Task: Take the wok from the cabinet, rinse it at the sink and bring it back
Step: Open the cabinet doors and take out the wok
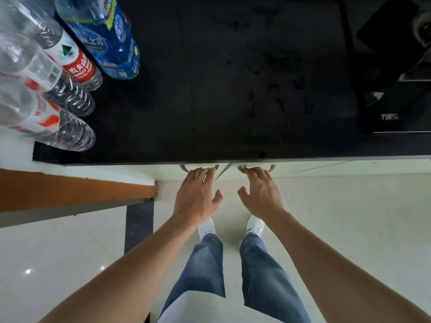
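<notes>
Black counter above shut cabinet doors; left hand and right hand, fingers loosely spread, touch handles. Wok unseen; likely heavy, rigid.

Counts at the counter — two of most things, plus bottles.

Two hands: left hand, right hand. Two cabinet doors — left door, right door — with two handles, left handle and right handle. Two white shoes. Five plastic bottles visible: one blue bottle, four clear bottles. One black countertop.
</notes>
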### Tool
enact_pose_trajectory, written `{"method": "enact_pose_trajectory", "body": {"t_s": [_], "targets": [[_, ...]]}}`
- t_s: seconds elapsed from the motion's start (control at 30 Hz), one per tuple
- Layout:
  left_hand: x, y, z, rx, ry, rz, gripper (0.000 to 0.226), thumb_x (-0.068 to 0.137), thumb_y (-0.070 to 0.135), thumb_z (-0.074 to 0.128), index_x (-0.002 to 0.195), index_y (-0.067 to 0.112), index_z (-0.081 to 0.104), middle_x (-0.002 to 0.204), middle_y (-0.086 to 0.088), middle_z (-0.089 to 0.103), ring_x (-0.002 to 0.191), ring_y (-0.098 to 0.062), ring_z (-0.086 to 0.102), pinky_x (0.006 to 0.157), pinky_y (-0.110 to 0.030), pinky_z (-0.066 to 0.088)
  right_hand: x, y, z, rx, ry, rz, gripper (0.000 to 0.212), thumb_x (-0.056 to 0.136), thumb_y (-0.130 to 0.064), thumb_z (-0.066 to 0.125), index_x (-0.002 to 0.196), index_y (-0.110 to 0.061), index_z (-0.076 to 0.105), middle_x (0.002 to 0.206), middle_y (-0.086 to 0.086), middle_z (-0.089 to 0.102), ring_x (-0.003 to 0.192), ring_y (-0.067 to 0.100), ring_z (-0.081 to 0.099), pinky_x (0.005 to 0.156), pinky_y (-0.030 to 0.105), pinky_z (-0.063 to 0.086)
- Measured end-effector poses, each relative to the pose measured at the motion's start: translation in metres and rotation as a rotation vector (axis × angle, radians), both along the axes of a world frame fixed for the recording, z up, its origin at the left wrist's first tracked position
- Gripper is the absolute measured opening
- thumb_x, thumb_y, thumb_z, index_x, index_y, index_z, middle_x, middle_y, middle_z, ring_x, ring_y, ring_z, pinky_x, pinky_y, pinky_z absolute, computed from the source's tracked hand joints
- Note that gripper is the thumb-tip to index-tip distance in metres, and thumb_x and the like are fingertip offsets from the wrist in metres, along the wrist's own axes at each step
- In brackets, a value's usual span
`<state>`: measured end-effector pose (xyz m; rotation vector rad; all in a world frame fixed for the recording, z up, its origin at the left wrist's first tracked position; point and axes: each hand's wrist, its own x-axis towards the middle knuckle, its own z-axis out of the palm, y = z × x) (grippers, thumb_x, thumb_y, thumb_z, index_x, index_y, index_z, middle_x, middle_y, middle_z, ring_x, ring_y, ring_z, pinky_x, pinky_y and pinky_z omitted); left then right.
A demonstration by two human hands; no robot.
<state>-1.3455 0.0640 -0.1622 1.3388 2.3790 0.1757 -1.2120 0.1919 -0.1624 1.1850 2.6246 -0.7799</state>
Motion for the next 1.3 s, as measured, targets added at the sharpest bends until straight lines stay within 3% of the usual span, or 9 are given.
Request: {"method": "enact_pose_trajectory", "body": {"t_s": [0.17,0.6,0.93,1.03,1.13,1.2,1.3], "targets": [[0.010,-0.022,-0.001,-0.007,0.008,-0.039,0.065,0.092,0.045,0.049,0.147,0.014,0.035,0.145,-0.005,0.048,0.133,-0.022,0.042,0.113,-0.034,0.036,0.019,-0.015,0.003,-0.038,0.024,-0.020,0.053,0.087,-0.020,0.066,0.139,-0.012,0.055,0.138,0.008,0.057,0.132,0.029,0.047,0.106,0.045,0.045],[0.057,-0.082,0.008,-0.032,0.062,-0.006,0.057,0.088,0.044,0.057,0.135,0.016,0.043,0.133,-0.003,0.051,0.122,-0.019,0.048,0.105,-0.031,0.042,0.094,-0.039,0.008,-0.076,-0.051,0.075,0.055,0.087,-0.030,0.067,0.139,-0.016,0.054,0.142,0.000,0.052,0.136,0.022,0.043,0.111,0.038,0.040],[0.097,-0.159,0.018,-0.100,0.109,0.013,0.056,0.085,0.044,0.063,0.130,0.015,0.045,0.133,-0.004,0.054,0.124,-0.020,0.053,0.106,-0.036,0.046,0.210,-0.063,0.017,-0.005,-0.070,0.164,0.049,0.085,-0.039,0.068,0.125,-0.012,0.060,0.138,0.006,0.057,0.133,0.032,0.049,0.116,0.052,0.035],[0.106,-0.192,0.023,-0.093,0.057,0.163,0.054,0.089,0.048,0.058,0.129,0.012,0.048,0.133,-0.006,0.055,0.122,-0.022,0.055,0.105,-0.041,0.048,0.248,-0.065,0.017,0.053,-0.057,0.146,0.050,0.086,-0.049,0.062,0.120,-0.013,0.064,0.136,0.007,0.059,0.137,0.033,0.046,0.119,0.057,0.022],[0.112,-0.216,0.028,-0.067,-0.044,0.340,0.061,0.092,0.049,0.053,0.138,0.011,0.043,0.137,-0.010,0.053,0.124,-0.026,0.053,0.098,-0.045,0.051,0.272,-0.065,0.016,0.080,-0.103,0.051,0.059,0.087,-0.059,0.050,0.118,-0.012,0.065,0.135,0.005,0.060,0.137,0.029,0.046,0.119,0.054,0.021],[0.115,-0.223,0.031,-0.013,-0.100,0.470,0.055,0.096,0.045,0.050,0.137,0.009,0.044,0.134,-0.013,0.055,0.121,-0.029,0.054,0.090,-0.045,0.053,0.283,-0.067,0.014,0.077,-0.127,-0.058,0.060,0.089,-0.058,0.049,0.116,-0.006,0.065,0.130,0.011,0.062,0.130,0.033,0.050,0.116,0.051,0.030],[0.118,-0.217,0.035,0.059,-0.121,0.688,0.049,0.096,0.038,0.053,0.131,0.004,0.048,0.129,-0.018,0.054,0.113,-0.033,0.057,0.078,-0.043,0.056,0.289,-0.072,0.019,0.053,-0.069,-0.283,0.053,0.086,-0.039,0.065,0.117,0.003,0.055,0.117,0.021,0.060,0.109,0.043,0.058,0.092,0.052,0.051]]}}
